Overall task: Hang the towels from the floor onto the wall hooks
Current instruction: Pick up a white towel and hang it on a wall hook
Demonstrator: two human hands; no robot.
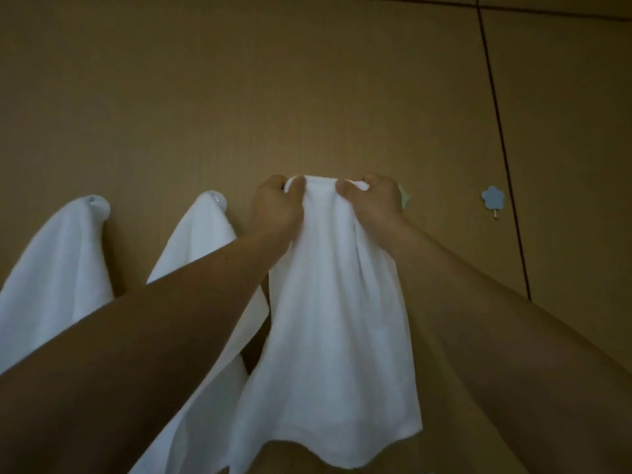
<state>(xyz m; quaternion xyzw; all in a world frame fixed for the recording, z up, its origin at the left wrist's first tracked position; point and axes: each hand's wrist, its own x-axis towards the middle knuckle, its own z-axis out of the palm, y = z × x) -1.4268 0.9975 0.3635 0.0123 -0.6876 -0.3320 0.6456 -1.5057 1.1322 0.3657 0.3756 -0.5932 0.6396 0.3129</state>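
A white towel (335, 323) hangs down in front of the brown wall, held up by its top edge. My left hand (275, 208) grips that edge on the left and my right hand (372, 201) grips it on the right, both close against the wall. A pale hook (404, 196) peeks out just behind my right hand. Two more white towels hang from hooks to the left, the far one (54, 268) and the nearer one (201, 248), partly hidden by my left forearm. A blue flower-shaped hook (492, 199) on the right is bare.
The brown wall panel (307, 97) fills the view. A dark vertical seam (502, 148) runs down the wall just right of the blue hook. The floor is out of view.
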